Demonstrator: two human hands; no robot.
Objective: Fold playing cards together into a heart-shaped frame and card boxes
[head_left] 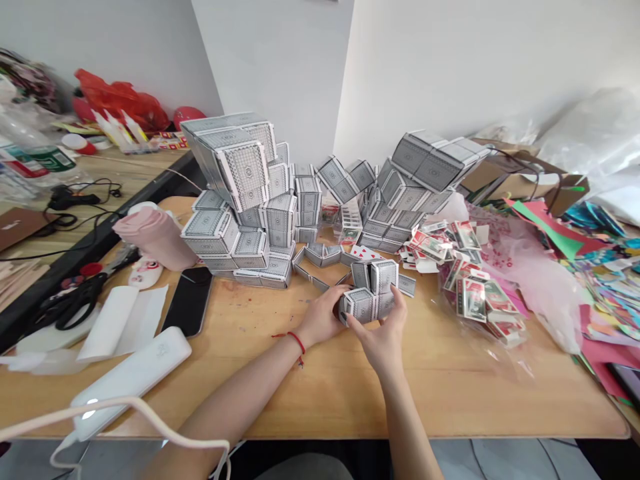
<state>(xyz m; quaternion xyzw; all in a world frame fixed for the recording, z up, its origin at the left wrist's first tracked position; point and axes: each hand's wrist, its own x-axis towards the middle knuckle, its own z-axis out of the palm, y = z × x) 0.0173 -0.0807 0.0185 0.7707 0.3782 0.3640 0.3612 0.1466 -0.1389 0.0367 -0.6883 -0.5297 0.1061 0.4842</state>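
Head view: the left hand [323, 317] and right hand [384, 341] pinch one small cluster of grey-patterned paper card boxes [361, 305] between them.
Whether the cluster rests on the light wooden bench [465, 400] cannot be told; it could come apart, probably from uneven squeezing or a loose joint. Counted around the cluster: two tall grey-patterned box stacks, one behind left [245, 177], one behind right [410, 193]; one black flat smartphone [187, 301] and one white plastic power bank [131, 383], both left.
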